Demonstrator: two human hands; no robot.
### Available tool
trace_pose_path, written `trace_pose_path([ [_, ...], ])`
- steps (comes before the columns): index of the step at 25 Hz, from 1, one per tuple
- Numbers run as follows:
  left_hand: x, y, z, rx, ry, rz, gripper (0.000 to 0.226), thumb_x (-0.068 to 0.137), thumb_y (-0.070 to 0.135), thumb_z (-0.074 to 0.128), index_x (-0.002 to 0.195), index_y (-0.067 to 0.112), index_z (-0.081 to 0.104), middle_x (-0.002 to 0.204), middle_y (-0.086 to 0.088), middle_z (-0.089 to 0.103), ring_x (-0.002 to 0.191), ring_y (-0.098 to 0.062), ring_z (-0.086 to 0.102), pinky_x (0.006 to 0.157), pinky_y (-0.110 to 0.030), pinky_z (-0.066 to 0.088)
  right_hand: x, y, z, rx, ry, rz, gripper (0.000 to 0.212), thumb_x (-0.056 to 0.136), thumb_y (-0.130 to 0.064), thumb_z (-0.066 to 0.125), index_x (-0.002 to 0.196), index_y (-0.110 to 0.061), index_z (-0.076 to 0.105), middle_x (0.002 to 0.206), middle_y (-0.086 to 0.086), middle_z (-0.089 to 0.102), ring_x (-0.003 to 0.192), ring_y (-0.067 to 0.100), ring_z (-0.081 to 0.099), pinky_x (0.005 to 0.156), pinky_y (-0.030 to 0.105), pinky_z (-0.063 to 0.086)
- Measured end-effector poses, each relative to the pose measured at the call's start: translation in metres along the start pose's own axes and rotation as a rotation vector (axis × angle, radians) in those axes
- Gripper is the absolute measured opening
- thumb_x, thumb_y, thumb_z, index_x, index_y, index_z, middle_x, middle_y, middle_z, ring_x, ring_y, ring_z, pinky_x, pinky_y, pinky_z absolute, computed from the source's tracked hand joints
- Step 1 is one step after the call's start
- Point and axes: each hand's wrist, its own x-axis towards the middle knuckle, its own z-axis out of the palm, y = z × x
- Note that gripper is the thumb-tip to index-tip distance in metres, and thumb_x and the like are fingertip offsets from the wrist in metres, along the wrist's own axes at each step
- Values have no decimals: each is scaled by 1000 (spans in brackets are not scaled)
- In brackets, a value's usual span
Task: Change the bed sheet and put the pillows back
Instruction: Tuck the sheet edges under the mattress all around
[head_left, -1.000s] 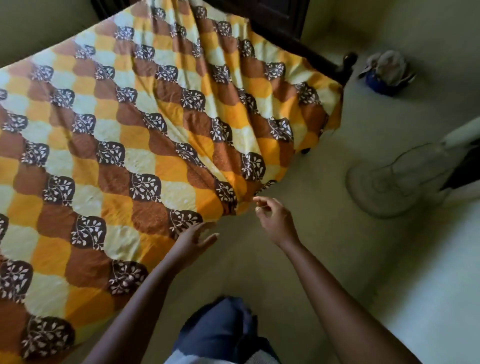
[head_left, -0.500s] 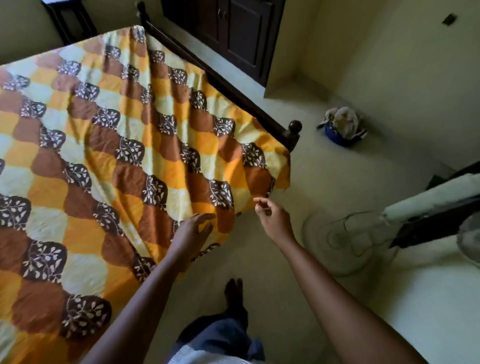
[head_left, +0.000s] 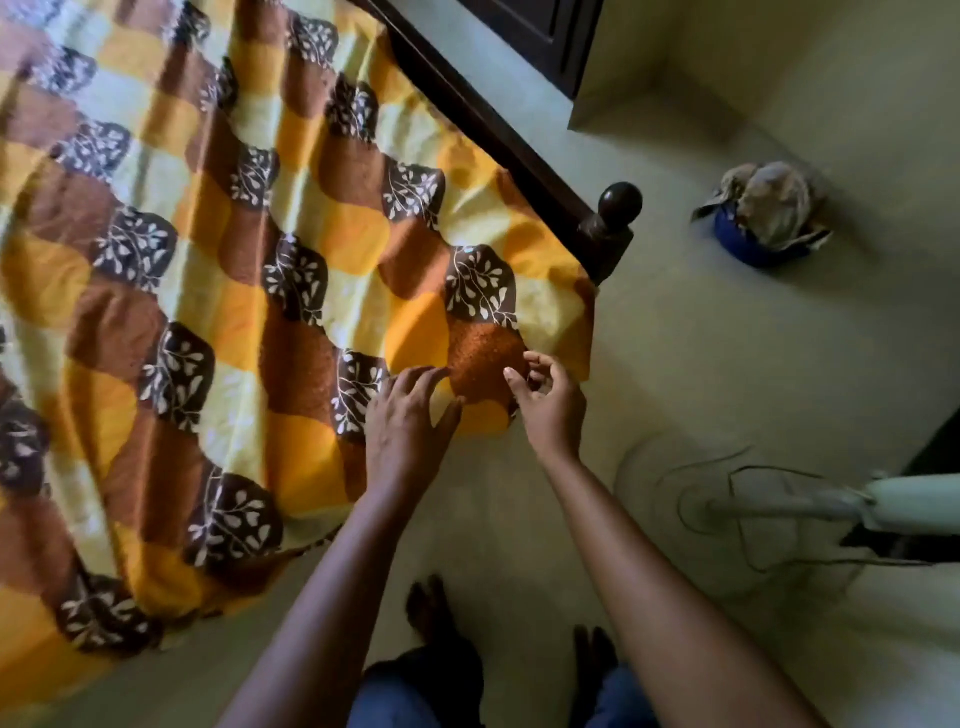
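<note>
Fingers (head_left: 418, 378) of the left hand (head_left: 405, 431) are spread and straight, resting flat on the hanging edge of the patterned sheet (head_left: 311, 234), holding nothing. The right hand (head_left: 550, 410) is just beside them, its fingers curled at the sheet's corner; whether they pinch the cloth I cannot tell. Beyond the fingertips stands the dark bedpost (head_left: 610, 223).

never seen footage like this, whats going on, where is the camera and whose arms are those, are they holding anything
No machine here: a person wears one camera on the head, looking down, so the arms are their own. The left hand rests, fingers spread, on a patterned bed sheet draped over the bed's corner. The right hand curls its fingers at the sheet's hanging edge; whether it pinches the cloth is unclear. On the floor are a fan and a blue bowl of cloths.
</note>
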Motion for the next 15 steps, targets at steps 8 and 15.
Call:
trace_pose_path([
  [8, 29, -23, 102, 128, 238, 179, 51, 85, 43, 47, 127, 15, 55, 130, -5, 57, 124, -25, 48, 104, -44, 37, 52, 85, 47, 162, 142, -343, 54, 74, -36, 73, 120, -15, 54, 119, 2, 57, 105, 3, 54, 80, 2, 44],
  [15, 42, -54, 135, 239, 600, 494, 33, 89, 25, 50, 117, 17, 64, 118, -3, 65, 113, -20, 46, 92, -32, 35, 85, 119, 70, 505, 90, -576, 27, 68, -40, 74, 91, -40, 59, 91, -28, 65, 93, -8, 63, 80, 13, 50],
])
